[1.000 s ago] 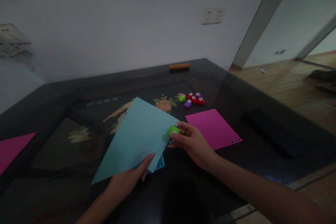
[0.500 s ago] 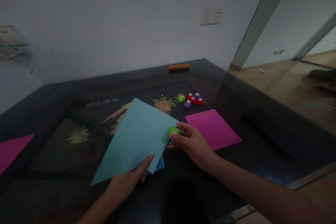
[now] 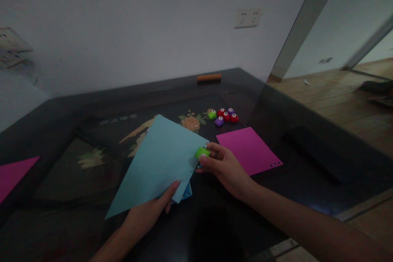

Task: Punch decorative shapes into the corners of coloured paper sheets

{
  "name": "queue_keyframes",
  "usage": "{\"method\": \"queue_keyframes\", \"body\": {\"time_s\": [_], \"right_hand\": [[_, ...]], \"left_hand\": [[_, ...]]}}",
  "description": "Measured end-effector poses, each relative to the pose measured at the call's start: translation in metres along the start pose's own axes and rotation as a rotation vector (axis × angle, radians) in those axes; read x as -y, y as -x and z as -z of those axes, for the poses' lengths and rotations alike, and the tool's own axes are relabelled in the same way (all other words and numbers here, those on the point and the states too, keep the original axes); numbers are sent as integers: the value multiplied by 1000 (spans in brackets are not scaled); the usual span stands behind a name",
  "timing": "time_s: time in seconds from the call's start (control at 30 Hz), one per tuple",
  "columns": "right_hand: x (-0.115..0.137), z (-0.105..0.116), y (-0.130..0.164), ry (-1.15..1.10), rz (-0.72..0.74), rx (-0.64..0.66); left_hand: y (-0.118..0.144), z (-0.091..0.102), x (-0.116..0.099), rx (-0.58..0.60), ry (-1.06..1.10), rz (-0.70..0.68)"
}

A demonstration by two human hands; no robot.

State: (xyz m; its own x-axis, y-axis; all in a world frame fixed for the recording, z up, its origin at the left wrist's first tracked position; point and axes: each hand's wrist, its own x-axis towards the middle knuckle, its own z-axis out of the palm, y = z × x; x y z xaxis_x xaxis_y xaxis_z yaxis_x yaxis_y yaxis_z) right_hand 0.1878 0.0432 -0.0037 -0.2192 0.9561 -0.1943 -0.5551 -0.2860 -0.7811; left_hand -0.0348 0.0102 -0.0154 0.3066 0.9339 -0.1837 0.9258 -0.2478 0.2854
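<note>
My left hand [image 3: 150, 213] holds a light blue paper sheet [image 3: 158, 163] by its near edge, tilted above the dark table [image 3: 61, 131]. A darker blue sheet [image 3: 186, 193] with punched holes peeks out under it. My right hand [image 3: 225, 168] pinches a small green paper punch [image 3: 202, 152] on the right edge of the light blue sheet. A magenta sheet [image 3: 248, 149] with small holes along its near right edge lies flat just right of my right hand.
Several small punches, green, red and purple [image 3: 223, 116], sit in a cluster behind the magenta sheet. An orange stick [image 3: 209, 77] lies at the table's far edge by the wall. Another magenta sheet [image 3: 14, 176] lies at far left. The table's right edge borders a wooden floor [image 3: 337, 98].
</note>
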Motion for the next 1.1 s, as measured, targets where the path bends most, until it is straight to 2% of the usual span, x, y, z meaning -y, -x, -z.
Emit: {"method": "queue_keyframes", "body": {"time_s": [0.33, 0.53, 0.8, 1.1], "right_hand": [[0, 0, 1, 15, 4, 6], [1, -2, 0, 21, -2, -7], [1, -2, 1, 4, -8, -10], [1, -2, 1, 8, -5, -11]], "left_hand": [[0, 1, -4, 74, -65, 23], [0, 6, -7, 40, -74, 26], [0, 2, -5, -10, -91, 17], [1, 0, -2, 55, -27, 12]]}}
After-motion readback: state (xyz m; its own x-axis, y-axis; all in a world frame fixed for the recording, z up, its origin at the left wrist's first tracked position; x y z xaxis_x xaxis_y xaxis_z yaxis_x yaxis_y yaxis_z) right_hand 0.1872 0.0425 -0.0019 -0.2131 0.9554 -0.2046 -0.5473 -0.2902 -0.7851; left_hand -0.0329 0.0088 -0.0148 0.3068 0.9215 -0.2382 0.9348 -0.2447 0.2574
